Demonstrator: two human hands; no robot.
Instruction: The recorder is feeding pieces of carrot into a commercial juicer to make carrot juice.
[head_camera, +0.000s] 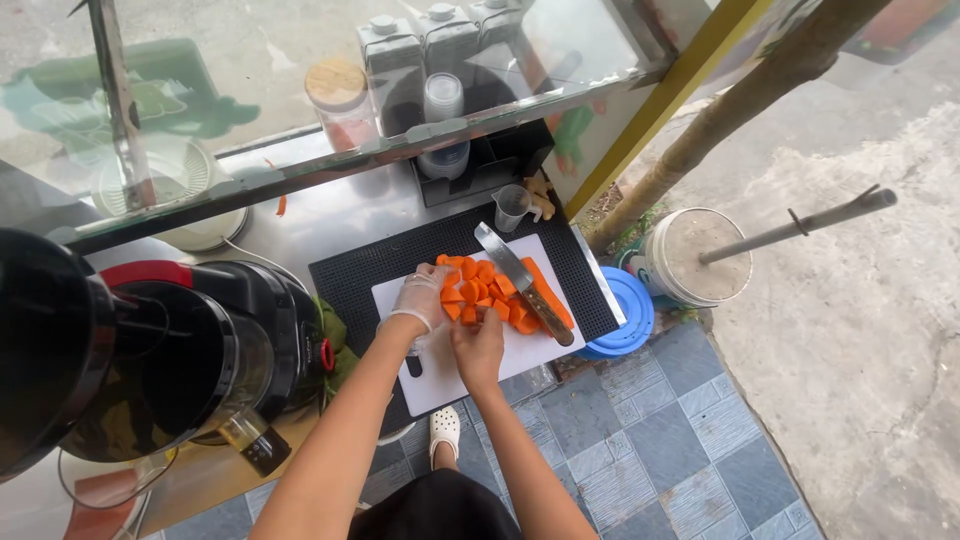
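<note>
The carrot pieces (485, 292) lie in a heap on the white cutting board (440, 375), which sits on a black mat (370, 268) on the counter. The left hand (425, 300), in a thin clear glove, curls around the left side of the heap. The bare right hand (480, 345) cups the near side; its fingers touch the pieces. The knife (520, 280) rests across the heap, held by no hand. To gather well, both hands should press inward and stay away from the blade. A small clear measuring cup (512, 206) stands at the far edge of the mat; its content cannot be seen. On the ground to the right, a white bucket (690, 258) holds a greyish mass.
</note>
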